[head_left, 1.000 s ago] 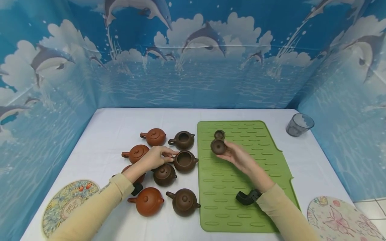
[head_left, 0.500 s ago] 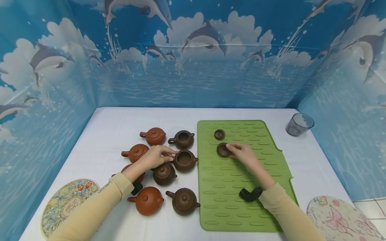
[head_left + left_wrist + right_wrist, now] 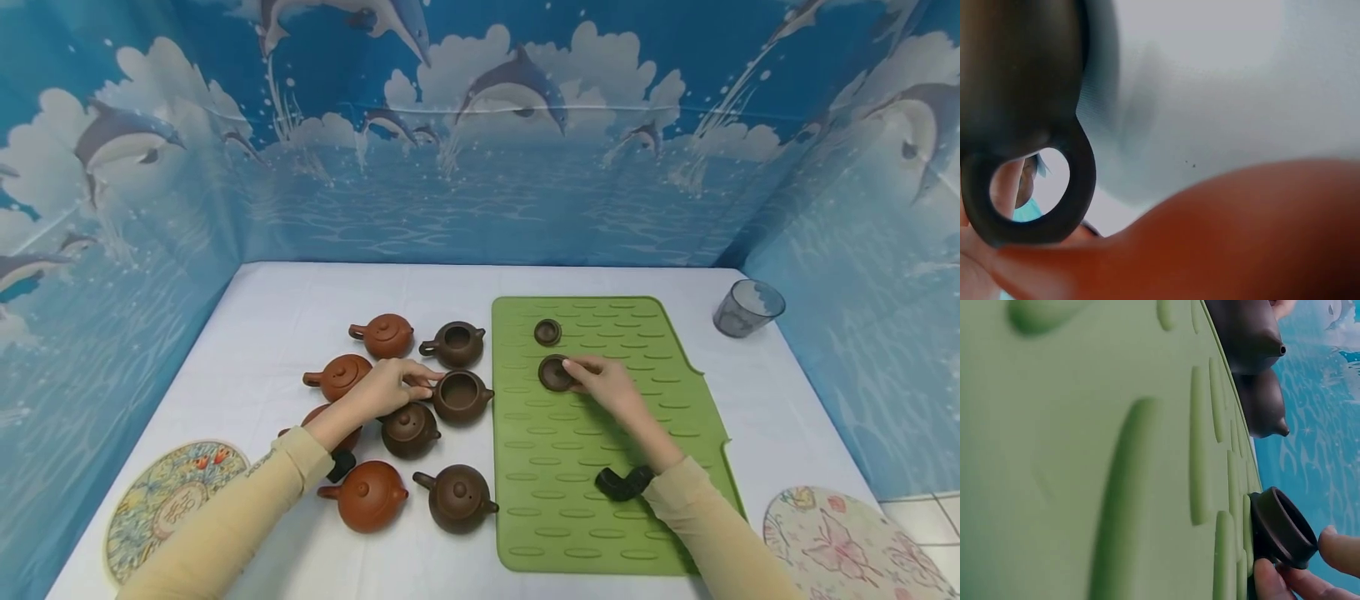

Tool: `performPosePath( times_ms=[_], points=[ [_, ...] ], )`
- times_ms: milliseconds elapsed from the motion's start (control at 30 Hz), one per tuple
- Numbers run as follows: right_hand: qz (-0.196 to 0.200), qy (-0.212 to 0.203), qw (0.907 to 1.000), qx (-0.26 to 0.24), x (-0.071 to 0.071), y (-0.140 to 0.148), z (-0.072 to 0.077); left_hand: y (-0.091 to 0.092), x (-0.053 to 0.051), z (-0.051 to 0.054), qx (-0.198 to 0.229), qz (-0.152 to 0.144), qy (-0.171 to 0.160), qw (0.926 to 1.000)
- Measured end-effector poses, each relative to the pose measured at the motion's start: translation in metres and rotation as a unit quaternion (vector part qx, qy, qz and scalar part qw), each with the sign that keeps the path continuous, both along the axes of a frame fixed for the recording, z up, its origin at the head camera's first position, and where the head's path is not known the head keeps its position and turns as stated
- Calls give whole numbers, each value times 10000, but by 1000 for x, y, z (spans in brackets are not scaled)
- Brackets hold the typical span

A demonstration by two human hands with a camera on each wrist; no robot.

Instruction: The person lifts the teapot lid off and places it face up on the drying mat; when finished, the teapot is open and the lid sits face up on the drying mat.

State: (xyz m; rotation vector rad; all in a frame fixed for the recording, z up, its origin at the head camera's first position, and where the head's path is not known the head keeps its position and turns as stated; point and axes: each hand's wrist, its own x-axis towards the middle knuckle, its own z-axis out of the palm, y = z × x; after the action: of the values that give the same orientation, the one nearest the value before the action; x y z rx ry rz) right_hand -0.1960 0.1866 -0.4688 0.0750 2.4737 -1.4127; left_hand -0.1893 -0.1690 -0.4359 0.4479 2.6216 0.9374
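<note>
My left hand (image 3: 382, 390) pinches the handle side of a lidless dark brown teapot (image 3: 459, 398) on the white cloth. A dark ring handle (image 3: 1082, 181) fills the left of the left wrist view; which pot it belongs to I cannot tell. Over the green mat (image 3: 555, 500), my right hand (image 3: 611, 390) holds a dark lid (image 3: 555, 373), hollow side up, by its right edge. In the right wrist view the lid (image 3: 1282, 528) is tilted at the mat, between thumb and fingers (image 3: 1269, 581). Behind it lies a smaller upturned lid (image 3: 547, 332).
Another lidless dark pot (image 3: 457, 343) stands behind. Lidded dark pots (image 3: 406, 430) (image 3: 459, 498) and several reddish pots (image 3: 371, 496) are around my left arm. A glass (image 3: 748, 308) stands back right; round patterned mats (image 3: 176, 504) (image 3: 836, 542) lie at both front sides.
My right hand has brought the larger lid down and slightly right, towards the mat, apart from the small lid. My left hand has stayed at the lidless pot.
</note>
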Motion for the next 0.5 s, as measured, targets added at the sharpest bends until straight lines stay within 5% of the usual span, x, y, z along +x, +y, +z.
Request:
performPosePath(
  times_ms=[300, 500],
  points=[
    [115, -88, 9999, -9, 2, 3, 6, -2, -1, 2, -53, -306, 91, 9995],
    [261, 678, 9959, 547, 8, 2, 19, -6, 9, 19, 181, -430, 235, 9986]
  ],
)
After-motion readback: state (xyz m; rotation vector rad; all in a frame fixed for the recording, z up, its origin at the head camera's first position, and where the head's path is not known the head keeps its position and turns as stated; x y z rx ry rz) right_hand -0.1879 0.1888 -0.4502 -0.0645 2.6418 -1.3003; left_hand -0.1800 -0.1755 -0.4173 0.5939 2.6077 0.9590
